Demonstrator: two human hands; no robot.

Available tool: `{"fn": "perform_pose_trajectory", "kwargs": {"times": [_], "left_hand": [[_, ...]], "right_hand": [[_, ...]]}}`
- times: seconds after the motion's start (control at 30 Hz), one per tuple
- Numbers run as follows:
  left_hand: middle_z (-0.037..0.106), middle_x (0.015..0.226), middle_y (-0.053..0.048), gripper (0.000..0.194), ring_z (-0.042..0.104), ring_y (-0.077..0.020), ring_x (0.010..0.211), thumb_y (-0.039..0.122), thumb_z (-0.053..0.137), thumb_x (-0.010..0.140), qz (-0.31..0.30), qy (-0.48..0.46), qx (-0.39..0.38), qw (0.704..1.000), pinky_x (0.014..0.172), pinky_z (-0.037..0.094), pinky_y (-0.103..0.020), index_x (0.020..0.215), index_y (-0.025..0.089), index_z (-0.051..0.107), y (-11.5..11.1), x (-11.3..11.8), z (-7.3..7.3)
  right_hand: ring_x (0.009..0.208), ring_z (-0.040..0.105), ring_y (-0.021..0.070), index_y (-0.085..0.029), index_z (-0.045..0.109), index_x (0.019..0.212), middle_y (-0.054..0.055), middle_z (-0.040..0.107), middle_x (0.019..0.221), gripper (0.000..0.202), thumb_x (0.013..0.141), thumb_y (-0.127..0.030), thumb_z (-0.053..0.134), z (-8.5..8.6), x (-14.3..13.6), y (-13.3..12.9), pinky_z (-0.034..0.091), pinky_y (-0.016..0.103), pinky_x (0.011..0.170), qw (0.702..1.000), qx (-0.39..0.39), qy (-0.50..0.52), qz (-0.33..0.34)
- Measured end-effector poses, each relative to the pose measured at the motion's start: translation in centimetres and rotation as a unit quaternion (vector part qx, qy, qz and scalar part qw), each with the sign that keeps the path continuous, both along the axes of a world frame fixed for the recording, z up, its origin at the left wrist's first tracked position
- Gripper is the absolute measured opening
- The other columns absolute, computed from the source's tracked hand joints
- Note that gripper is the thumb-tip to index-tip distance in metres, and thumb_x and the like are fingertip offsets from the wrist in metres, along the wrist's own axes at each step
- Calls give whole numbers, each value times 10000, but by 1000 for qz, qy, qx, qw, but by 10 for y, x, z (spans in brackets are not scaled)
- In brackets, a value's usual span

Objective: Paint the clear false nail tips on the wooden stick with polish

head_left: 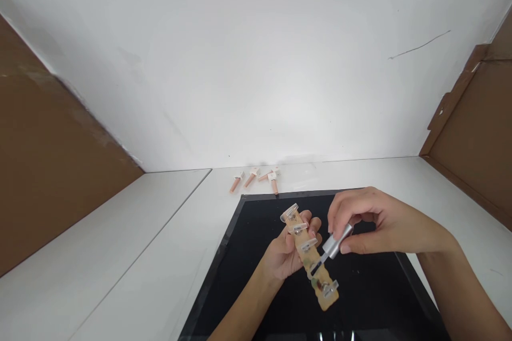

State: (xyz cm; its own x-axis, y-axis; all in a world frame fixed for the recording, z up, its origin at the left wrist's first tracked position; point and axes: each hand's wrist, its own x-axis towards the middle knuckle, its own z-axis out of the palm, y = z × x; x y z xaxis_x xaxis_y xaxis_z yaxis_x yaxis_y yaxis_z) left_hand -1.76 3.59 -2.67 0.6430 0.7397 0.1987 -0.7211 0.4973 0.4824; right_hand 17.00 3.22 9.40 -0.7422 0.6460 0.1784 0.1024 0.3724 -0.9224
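Note:
My left hand is closed round the upper part of a tan, wavy-edged strip, tilted over the black mat. Several clear plastic pieces shaped like nail tips stand across the strip, with small shiny mounts under them. Between the thumb and fingers of my right hand is a silver-handled nail polish brush. Its dark tip points down to the left and lies at one of the clear pieces in the strip's lower half. From this angle I cannot tell whether it touches.
Several small bottles with pinkish caps lie on the white tabletop behind the black mat. A white wall rises at the back. Brown cardboard panels stand at the left and the right.

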Motion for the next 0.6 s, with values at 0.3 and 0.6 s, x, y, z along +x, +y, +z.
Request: {"fn": "perform_pose_trajectory", "kwargs": {"times": [0.3,0.6], "left_hand": [[462,678,35,367,462,-46,539,264,787,540,-1,-8,16,1000,481,385,-129,743,174,494,-1,-4,0],[484,676,39,396,476,-53,564,259,809,513,15,-4,36,999,531,388,-147,706,187,471,-1,-3,0]], "right_hand": [[705,598,112,-179,665,761,12,616,812,109,757,-73,639,2,7,-1,514,227,629,998,25,-26,-43],[684,584,104,-179,662,767,14,628,818,136,751,-47,634,2,7,-3,497,216,607,998,48,-7,-42]]}}
